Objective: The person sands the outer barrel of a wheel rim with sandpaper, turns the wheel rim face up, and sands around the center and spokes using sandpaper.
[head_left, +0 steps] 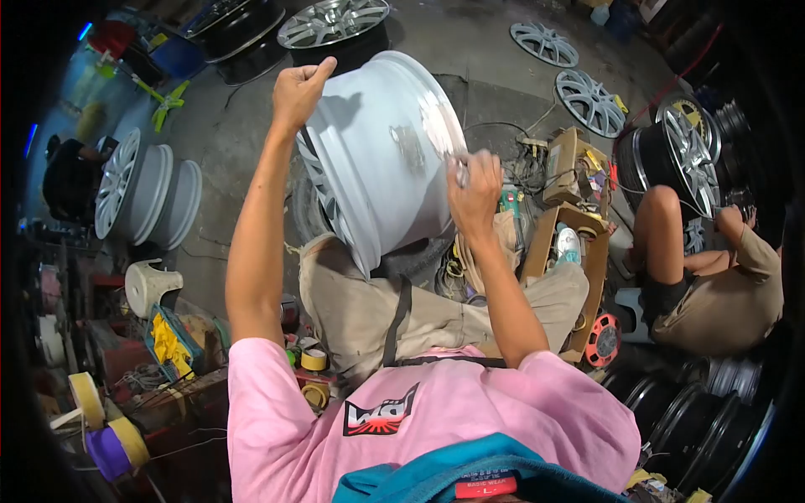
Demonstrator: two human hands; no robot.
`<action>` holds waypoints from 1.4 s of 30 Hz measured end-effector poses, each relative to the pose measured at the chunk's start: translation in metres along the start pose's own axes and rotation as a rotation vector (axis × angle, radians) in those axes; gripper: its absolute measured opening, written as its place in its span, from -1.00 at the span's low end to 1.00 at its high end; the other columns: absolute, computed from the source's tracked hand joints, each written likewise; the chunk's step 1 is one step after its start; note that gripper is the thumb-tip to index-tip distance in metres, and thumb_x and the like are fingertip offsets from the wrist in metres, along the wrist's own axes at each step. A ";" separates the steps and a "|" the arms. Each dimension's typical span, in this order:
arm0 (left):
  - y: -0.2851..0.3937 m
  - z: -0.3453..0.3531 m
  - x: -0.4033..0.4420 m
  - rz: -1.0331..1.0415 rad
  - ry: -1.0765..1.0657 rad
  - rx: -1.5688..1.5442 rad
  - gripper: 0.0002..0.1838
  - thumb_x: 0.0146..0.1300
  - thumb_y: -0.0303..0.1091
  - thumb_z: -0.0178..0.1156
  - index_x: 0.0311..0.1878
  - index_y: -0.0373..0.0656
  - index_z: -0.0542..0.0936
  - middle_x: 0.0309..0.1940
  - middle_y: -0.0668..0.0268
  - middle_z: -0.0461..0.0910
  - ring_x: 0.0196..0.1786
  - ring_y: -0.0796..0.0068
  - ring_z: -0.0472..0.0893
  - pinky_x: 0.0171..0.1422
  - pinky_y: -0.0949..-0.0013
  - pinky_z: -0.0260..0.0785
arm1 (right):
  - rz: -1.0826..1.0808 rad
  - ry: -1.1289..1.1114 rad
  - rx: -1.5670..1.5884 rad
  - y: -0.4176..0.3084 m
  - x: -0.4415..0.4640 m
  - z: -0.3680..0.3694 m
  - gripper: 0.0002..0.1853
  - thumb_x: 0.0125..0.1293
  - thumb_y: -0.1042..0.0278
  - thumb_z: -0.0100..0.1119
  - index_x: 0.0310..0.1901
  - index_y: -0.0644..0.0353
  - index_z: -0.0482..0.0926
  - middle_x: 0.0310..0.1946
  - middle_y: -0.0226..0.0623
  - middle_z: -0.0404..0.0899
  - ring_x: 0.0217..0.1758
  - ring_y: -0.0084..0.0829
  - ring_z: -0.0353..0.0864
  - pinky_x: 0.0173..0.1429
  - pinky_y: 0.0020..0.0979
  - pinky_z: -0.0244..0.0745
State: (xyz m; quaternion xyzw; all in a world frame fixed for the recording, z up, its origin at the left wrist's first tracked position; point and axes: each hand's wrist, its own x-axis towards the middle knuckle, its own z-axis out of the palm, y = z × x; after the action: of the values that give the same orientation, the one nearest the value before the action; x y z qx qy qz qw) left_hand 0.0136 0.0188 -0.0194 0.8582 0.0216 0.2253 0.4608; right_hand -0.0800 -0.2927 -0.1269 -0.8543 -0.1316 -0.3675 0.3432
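Observation:
A large pale grey wheel rim [377, 151] stands on its side in front of my knees, with whitish and darker grey patches on its barrel near the right edge. At its upper left, my left hand [300, 94] is closed at the rim's edge, the thumb pointing up and right; what the fingers grip is hidden. My right hand [475, 191] is at the rim's right edge, fingers pinched round a small object that is blurred and too small to name. Below the rim, part of a dark tyre [411, 258] shows.
Cardboard boxes [563, 172] with tools and bottles stand right of my legs. A person [713, 293] sits at the far right beside more wheels. Other rims [334, 25] stand at the back and left. Tape rolls [86, 399] and a yellow cloth [172, 342] are at lower left.

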 end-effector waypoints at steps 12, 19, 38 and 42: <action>0.002 -0.001 -0.002 0.000 0.036 0.001 -0.29 0.40 0.19 0.34 -0.72 -0.15 0.44 -0.76 0.54 0.29 -0.60 0.67 0.27 -0.41 0.36 0.13 | 0.005 -0.118 -0.024 -0.007 0.056 0.016 -0.84 0.26 0.29 0.37 -0.27 0.20 0.70 -0.17 -0.20 0.61 0.02 -0.08 0.53 0.10 -0.05 0.31; 0.002 -0.002 -0.001 -0.021 0.029 -0.036 -0.28 0.39 0.19 0.36 -0.73 -0.13 0.42 -0.76 0.57 0.25 -0.59 0.68 0.23 -0.42 0.37 0.10 | -0.077 -0.121 -0.102 -0.011 0.102 0.048 -0.85 0.26 0.28 0.36 -0.27 0.18 0.72 -0.19 -0.19 0.62 0.03 -0.08 0.54 0.11 -0.06 0.31; 0.000 0.006 -0.001 0.040 0.061 -0.147 -0.28 0.42 0.12 0.41 -0.75 -0.05 0.35 -0.75 0.63 0.23 -0.62 0.76 0.14 -0.49 0.42 -0.08 | -0.078 -0.064 0.008 0.008 0.025 0.004 -0.90 0.28 0.36 0.39 -0.22 0.14 0.70 -0.24 -0.26 0.58 -0.05 -0.14 0.54 0.06 -0.11 0.31; -0.005 0.001 0.004 0.015 0.054 -0.072 -0.26 0.41 0.17 0.38 -0.75 -0.11 0.36 -0.76 0.60 0.24 -0.60 0.71 0.17 -0.46 0.37 -0.03 | -0.167 -0.052 -0.001 0.000 0.087 0.039 -0.86 0.24 0.32 0.38 -0.22 0.16 0.72 -0.24 -0.23 0.58 -0.05 -0.13 0.55 0.06 -0.08 0.30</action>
State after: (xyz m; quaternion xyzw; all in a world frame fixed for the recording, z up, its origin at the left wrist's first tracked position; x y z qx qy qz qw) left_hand 0.0182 0.0221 -0.0226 0.8349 0.0193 0.2523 0.4888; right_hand 0.0019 -0.2686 -0.0838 -0.8499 -0.2111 -0.3726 0.3072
